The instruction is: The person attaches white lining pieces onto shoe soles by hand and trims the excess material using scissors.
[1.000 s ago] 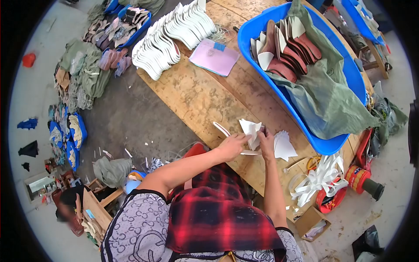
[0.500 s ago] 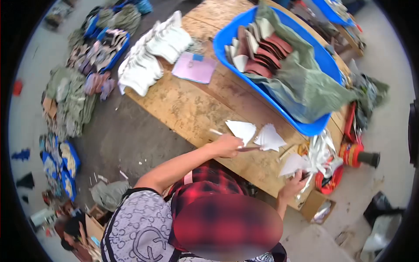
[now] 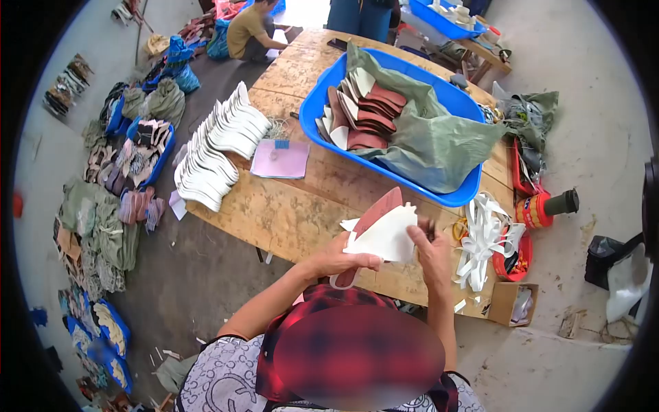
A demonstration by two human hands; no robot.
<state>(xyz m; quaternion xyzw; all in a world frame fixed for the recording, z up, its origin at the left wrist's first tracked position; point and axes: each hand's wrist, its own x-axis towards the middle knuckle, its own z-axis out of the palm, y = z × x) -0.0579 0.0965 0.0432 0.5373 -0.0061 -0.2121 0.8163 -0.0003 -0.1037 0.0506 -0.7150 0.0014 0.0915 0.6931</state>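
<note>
In front of my body, my left hand [image 3: 347,259] is closed around a reddish-brown insole [image 3: 379,208] with its thumb over a white pointed sheet piece [image 3: 384,235]. The insole's rounded end sticks out below the thumb. White piece and insole overlap, held above the table's near edge. At the right edge of the white piece, my right hand [image 3: 432,255] has thumb and curled fingers around its border; the fingertips are partly hidden. More white material shows behind the insole on the left.
A blue tub [image 3: 391,163] holds reddish-brown insoles and green cloth on the wooden table [image 3: 288,223]. Stacked white curved pieces [image 3: 223,151] and a pink pad [image 3: 280,159] lie left. White strips [image 3: 477,240], a red container [image 3: 522,259] and a cardboard box [image 3: 504,303] stand right. Another person [image 3: 247,33] crouches beyond.
My hands have come together over the table edge. The insole and white piece are now raised and overlapping in them; the white pieces lying on the table are hidden. The camera view has tilted up.
</note>
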